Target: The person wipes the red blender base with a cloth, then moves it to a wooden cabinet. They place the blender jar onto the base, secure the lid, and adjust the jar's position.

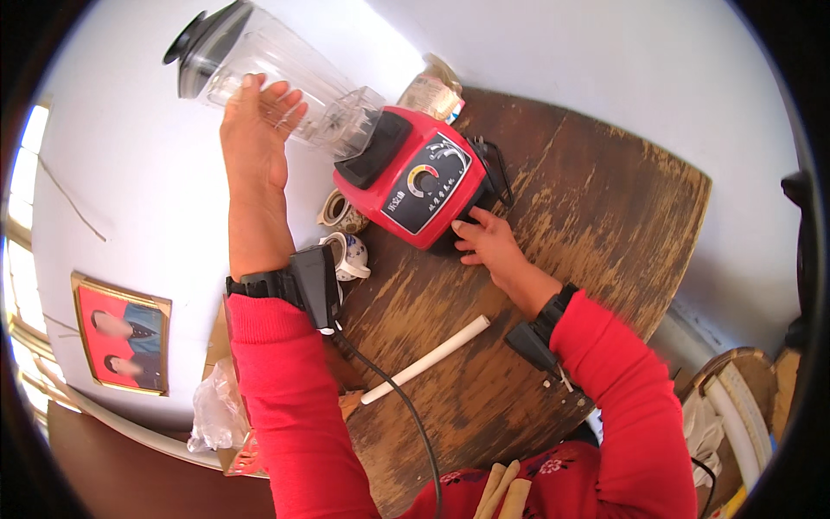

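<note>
A red blender base (417,177) with a black control panel and a round knob stands on the wooden table. Its clear jar (298,65), topped by a black lid (203,48), sits on the base. My left hand (259,121) is raised against the jar's near side, fingers apart and slightly bent, not wrapped round it. Low on the base, at its front right corner, my right hand (493,246) grips the dark bottom edge; some fingertips are hidden there. Black devices (316,285) are strapped to my wrists.
Left of the base are a patterned pot (341,212) and a white-blue cup (350,257). A white stick (425,359) lies on the worn table (596,225). Behind the blender is a plastic bag (434,91), beside a black cord (497,169). A framed picture (121,336) hangs at left.
</note>
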Action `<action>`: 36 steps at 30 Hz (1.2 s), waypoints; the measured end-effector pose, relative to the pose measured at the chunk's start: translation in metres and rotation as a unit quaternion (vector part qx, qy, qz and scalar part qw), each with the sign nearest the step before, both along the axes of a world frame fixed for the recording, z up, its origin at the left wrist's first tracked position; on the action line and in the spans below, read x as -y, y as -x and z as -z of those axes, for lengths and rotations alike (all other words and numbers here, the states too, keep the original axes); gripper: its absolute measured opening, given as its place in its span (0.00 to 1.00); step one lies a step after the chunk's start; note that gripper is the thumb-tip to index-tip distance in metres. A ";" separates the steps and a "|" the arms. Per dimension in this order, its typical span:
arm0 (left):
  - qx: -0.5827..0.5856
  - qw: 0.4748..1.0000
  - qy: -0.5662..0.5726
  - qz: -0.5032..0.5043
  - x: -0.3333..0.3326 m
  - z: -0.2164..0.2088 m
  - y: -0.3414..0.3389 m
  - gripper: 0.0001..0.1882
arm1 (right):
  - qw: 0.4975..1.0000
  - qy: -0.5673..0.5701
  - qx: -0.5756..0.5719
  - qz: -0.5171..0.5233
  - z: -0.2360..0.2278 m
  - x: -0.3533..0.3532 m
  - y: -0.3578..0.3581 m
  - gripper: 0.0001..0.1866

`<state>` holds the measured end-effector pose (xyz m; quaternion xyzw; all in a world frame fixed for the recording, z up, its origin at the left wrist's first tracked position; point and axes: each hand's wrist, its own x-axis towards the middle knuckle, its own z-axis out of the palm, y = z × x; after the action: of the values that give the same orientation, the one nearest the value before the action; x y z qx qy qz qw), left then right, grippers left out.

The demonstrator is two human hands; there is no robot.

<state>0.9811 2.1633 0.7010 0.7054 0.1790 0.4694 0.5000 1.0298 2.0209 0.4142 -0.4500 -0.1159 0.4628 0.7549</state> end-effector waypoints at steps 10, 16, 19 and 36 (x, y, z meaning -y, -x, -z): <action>-0.264 0.953 -0.145 -0.036 -0.009 -0.028 0.037 0.26 | 0.918 -0.128 0.329 0.181 -0.111 0.015 -0.007 0.14; -0.290 0.938 -0.183 -0.044 -0.015 -0.030 0.034 0.28 | 0.754 -0.169 0.580 0.257 -0.233 -0.076 -0.017 0.26; -0.332 0.913 -0.235 -0.032 -0.022 -0.039 0.038 0.29 | 0.794 -0.103 0.549 0.239 -0.254 -0.103 -0.010 0.24; -0.117 0.991 -0.044 -0.040 -0.090 0.046 0.082 0.49 | 0.857 -0.205 0.390 0.266 -0.270 -0.131 -0.035 0.23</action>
<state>0.8991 2.2530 0.6546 0.7689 0.2437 0.4106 0.4252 1.0649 2.1520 0.6841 -0.4423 -0.3687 -0.0033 0.8175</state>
